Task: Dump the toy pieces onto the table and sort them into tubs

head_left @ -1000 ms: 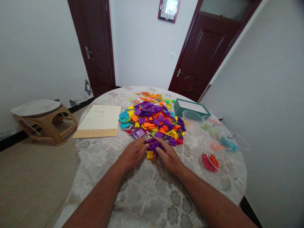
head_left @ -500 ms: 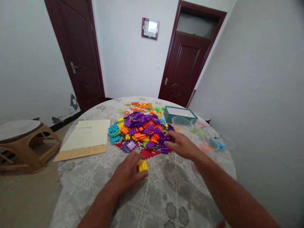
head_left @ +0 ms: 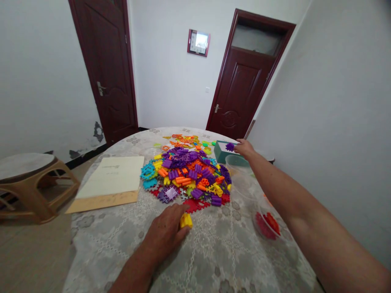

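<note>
My left hand [head_left: 166, 228] rests low over the table, its fingers closed around a yellow plastic building block [head_left: 186, 221]. Out to the far right, my right hand [head_left: 245, 148] grips a purple toothed building piece [head_left: 230, 147] at its fingertips. That piece is in front of the white top of a green box [head_left: 222, 153]; whether it touches the box I cannot tell. Between my hands and farther back lies a heaped pile of building pieces [head_left: 182, 180] in purple, orange, yellow, blue and red.
Clear plastic bowls stand at the right, one holding red pieces [head_left: 267, 225]. Cream paper [head_left: 111, 175] lies over a brown envelope [head_left: 104, 201] at the left. A patterned cloth [head_left: 189, 260] covers the round table. A stool [head_left: 33, 187] stands on the floor at the left.
My right hand has moved from the pile's right side, back and right to the green box, carrying a purple piece. My left hand still holds the yellow block. The bowl of red pieces is now uncovered.
</note>
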`<state>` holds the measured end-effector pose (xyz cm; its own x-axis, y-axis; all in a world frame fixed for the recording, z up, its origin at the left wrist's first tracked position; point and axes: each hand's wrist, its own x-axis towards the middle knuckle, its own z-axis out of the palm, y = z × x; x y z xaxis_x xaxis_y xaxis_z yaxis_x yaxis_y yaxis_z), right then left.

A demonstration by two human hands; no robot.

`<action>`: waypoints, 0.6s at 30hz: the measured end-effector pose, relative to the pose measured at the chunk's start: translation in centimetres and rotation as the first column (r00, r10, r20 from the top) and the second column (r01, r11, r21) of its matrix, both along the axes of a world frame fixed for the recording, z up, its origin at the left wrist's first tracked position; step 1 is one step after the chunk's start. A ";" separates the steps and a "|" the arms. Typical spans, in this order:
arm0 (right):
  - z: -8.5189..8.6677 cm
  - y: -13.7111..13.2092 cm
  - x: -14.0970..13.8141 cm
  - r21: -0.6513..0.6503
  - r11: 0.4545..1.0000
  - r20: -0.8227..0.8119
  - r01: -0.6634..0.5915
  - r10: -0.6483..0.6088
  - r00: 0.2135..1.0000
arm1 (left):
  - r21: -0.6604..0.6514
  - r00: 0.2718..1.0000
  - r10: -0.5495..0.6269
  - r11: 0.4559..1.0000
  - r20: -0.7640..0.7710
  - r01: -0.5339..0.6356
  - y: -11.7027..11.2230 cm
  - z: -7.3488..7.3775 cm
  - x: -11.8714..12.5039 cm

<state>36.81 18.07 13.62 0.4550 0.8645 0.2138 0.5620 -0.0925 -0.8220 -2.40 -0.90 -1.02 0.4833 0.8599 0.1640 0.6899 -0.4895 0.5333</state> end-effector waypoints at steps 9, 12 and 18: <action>-1.9 -3.1 -3.0 0.050 0.995 0.073 -0.082 0.078 0.994 | 0.111 0.992 0.085 0.989 0.093 -0.095 0.7 -1.0 -0.3; -2.7 -7.6 -5.6 -0.014 0.966 0.203 -0.259 0.256 0.945 | 0.133 0.988 0.132 0.981 0.084 -0.143 0.7 -0.7 -0.3; -5.9 -16.1 -11.0 -0.328 0.777 0.517 -0.538 0.624 0.586 | 0.143 0.985 0.174 0.974 0.020 -0.175 0.9 -0.6 -0.2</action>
